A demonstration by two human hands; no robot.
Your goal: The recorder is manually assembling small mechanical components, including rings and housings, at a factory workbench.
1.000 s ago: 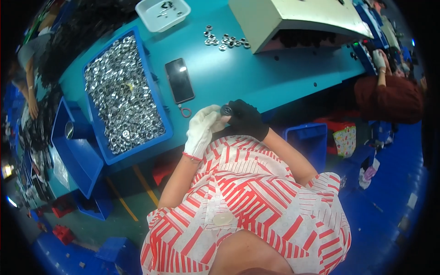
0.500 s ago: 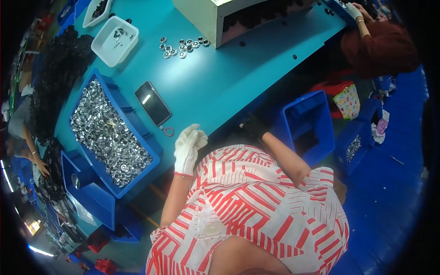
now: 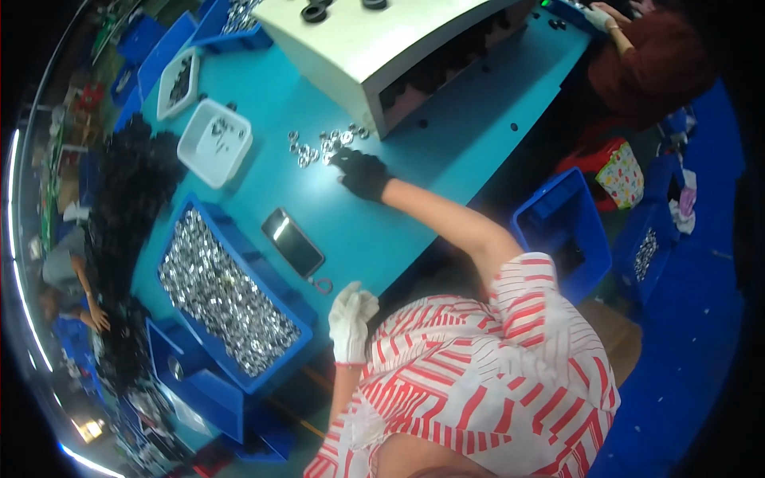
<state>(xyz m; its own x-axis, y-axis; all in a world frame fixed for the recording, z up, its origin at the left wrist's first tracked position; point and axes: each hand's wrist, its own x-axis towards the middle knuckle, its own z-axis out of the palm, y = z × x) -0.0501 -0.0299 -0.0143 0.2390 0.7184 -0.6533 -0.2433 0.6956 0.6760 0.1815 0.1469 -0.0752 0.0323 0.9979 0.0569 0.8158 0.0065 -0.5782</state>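
Observation:
My right hand, in a black glove, reaches over the teal table with its fingers stretched out. Its fingertips are at a loose group of small shiny round metal parts. Some of these have dark centres. At the near table edge, my left hand in a white glove is closed, its fingers bent together; whatever they may hold is hidden. Just beyond the left hand lies a phone with a pink ring strap. A large blue bin full of similar shiny metal parts stands to the left.
A white tray with a few small parts stands beyond the phone. Beyond the right hand, a cream metal housing covers dark round parts. A blue crate stands right of my arm. Co-workers' arms show far right and at left.
My right hand has risen from below the table edge and stretched forward to the metal parts. The view has shifted; my left hand stays closed by the edge.

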